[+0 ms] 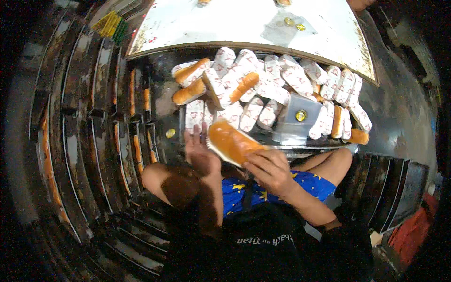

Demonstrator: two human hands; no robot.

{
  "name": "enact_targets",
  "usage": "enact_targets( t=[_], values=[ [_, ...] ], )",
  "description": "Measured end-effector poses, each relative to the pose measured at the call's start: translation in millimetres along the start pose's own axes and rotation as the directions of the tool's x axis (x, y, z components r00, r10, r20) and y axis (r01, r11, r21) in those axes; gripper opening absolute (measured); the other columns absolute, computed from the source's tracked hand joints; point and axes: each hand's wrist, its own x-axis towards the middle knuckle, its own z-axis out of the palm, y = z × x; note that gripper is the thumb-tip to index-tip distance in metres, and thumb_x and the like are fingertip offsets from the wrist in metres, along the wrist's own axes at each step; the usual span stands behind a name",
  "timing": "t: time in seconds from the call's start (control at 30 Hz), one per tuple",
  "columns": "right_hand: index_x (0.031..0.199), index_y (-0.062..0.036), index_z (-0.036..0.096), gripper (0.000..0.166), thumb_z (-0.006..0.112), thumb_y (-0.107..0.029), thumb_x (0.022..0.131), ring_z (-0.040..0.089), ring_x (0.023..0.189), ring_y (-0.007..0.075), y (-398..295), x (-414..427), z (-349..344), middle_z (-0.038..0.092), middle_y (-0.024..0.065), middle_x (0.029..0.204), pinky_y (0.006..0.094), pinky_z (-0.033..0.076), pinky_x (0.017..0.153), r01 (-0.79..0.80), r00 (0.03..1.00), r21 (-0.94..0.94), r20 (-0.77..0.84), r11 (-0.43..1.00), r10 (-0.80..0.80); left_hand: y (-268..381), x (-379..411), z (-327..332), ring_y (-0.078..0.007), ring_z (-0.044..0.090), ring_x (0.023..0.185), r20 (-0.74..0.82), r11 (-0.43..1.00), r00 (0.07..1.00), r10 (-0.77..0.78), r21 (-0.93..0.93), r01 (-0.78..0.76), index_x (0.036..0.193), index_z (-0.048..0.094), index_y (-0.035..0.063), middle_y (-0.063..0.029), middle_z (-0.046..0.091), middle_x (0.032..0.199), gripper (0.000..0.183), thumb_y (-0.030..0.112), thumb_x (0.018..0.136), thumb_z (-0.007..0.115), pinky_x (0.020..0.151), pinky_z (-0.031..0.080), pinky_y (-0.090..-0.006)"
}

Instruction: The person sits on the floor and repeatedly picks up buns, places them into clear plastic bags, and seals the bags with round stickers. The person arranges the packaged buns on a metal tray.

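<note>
My right hand (271, 169) grips the near end of a long golden bread roll (232, 141) in a pleated white paper liner. To its left, my left hand (202, 151) is raised with its fingers apart, beside the roll's far end; contact between them cannot be told. Beyond both hands, several rolls in printed white paper (269, 77) lie heaped on a dark surface, many with the paper side up. A clear plastic bag (303, 107) with a round yellow sticker lies among them. A bare-topped golden roll (190, 91) lies at the heap's left.
Dark metal trays (102, 141) stand stacked at the left, some holding rolls. More trays (387, 190) stand at the right. A white board (218, 24) with a plastic bag (289, 30) lies beyond the heap. Yellow and green bundles (109, 24) are at the upper left.
</note>
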Motion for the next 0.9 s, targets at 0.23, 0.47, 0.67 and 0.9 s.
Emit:
enact_targets(
  t=[0.23, 0.47, 0.67, 0.9],
  values=[
    [0.088, -0.0017, 0.062, 0.033, 0.057, 0.001, 0.055, 0.057, 0.088, 0.0264, 15.3, -0.5, 4.6, 0.061, 0.0093, 0.098, 0.0366, 0.045, 0.072, -0.104, 0.987, 0.148, -0.104, 0.983, 0.120, -45.7, -28.0, -6.3, -0.0287, 0.042, 0.112, 0.395, 0.958, 0.894, -0.212, -0.099, 0.271, 0.125, 0.034, 0.0125, -0.0122, 0.042, 0.124, 0.045, 0.036, 0.087, 0.039, 0.096, 0.033, -0.0468],
    [0.105, -0.0012, 0.054, 0.045, 0.070, -0.010, 0.064, 0.049, 0.105, 0.0275, 13.7, -34.1, -1.1, 0.052, 0.0133, 0.113, 0.0372, 0.038, 0.088, -0.318, 0.934, 0.527, 0.032, 0.788, 0.355, -22.3, -8.9, 11.1, -0.0293, 0.034, 0.120, 0.407, 0.837, 0.798, -0.445, -0.127, 0.531, 0.129, 0.032, 0.0125, -0.0129, 0.038, 0.127, 0.046, 0.038, 0.091, 0.028, 0.102, 0.025, -0.0476],
    [0.130, 0.0026, 0.030, 0.080, 0.072, -0.026, 0.068, 0.035, 0.119, 0.0200, 4.1, -36.8, 17.2, 0.037, 0.0133, 0.131, 0.0308, 0.025, 0.100, -0.600, 0.647, 0.796, 0.420, 0.085, 0.637, -39.1, -17.8, 31.6, -0.0302, 0.035, 0.120, 0.438, 0.953, 0.849, -0.295, 0.068, 0.296, 0.123, 0.034, 0.0021, -0.0168, 0.039, 0.126, 0.036, 0.023, 0.093, 0.033, 0.101, 0.029, -0.0452],
    [0.108, -0.0001, 0.050, 0.060, 0.076, -0.025, 0.061, 0.056, 0.089, 0.0168, 22.2, -67.2, -6.9, 0.058, 0.0085, 0.098, 0.0307, 0.044, 0.080, -0.664, 0.614, 0.743, 0.476, 0.086, 0.630, 2.2, -6.0, 37.3, -0.0203, 0.055, 0.100, 0.233, 0.789, 0.853, -0.467, -0.326, 0.521, 0.107, 0.049, 0.0014, -0.0116, 0.057, 0.107, 0.027, 0.022, 0.090, 0.043, 0.085, 0.049, -0.0353]
  ],
)
